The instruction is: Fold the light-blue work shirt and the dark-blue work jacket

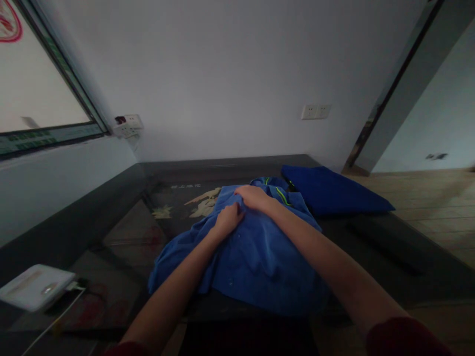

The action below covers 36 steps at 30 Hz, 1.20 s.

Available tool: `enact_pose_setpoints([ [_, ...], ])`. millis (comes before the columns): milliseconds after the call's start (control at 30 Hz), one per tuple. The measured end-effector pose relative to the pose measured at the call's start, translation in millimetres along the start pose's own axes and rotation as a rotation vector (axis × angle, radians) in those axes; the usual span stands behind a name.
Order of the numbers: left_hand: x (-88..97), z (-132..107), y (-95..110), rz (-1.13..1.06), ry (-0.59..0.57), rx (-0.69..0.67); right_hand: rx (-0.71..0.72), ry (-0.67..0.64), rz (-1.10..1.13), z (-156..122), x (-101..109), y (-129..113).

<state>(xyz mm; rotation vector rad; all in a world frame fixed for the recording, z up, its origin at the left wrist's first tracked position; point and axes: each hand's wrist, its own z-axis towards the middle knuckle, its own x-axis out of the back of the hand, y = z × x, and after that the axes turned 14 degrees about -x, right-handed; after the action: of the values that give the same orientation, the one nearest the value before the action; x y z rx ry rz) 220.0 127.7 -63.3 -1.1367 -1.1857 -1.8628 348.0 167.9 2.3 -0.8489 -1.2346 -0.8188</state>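
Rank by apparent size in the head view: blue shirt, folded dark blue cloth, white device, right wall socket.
1. blue shirt
2. folded dark blue cloth
3. white device, unsure: it lies nearer the camera
4. right wall socket

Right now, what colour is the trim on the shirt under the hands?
Yellow-green stripe on the blue shirt, clearest in the head view.

dark table | blue shirt centre | folded blue cloth far right | white device near left
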Motion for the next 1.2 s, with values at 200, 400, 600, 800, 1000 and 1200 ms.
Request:
enact_pose_setpoints([
  [200,-12.4,-10,-9,-0.250,0.203,-0.130,-0.031,-0.015,-0.024,-5,-18,13],
  [400,11.0,-19,9,-0.508,0.457,-0.210,-0.147,0.389,0.114,-46,5,13],
  [600,8.1,-36,15,-0.999,0.381,-0.106,-0.107,0.456,0.244,-79,-9,13],
  [800,1.5,-39,18,-0.961,0.301,-0.132,-0.059,0.332,0.480,-82,-39,26],
  [1000,15.3,-44,29,-0.622,0.236,-0.214,-0.040,0.338,0.753,-78,-45,29],
  [1200,18.0,-47,33,-0.453,0.252,-0.182,-0.122,0.292,0.798,-81,-43,25],
])
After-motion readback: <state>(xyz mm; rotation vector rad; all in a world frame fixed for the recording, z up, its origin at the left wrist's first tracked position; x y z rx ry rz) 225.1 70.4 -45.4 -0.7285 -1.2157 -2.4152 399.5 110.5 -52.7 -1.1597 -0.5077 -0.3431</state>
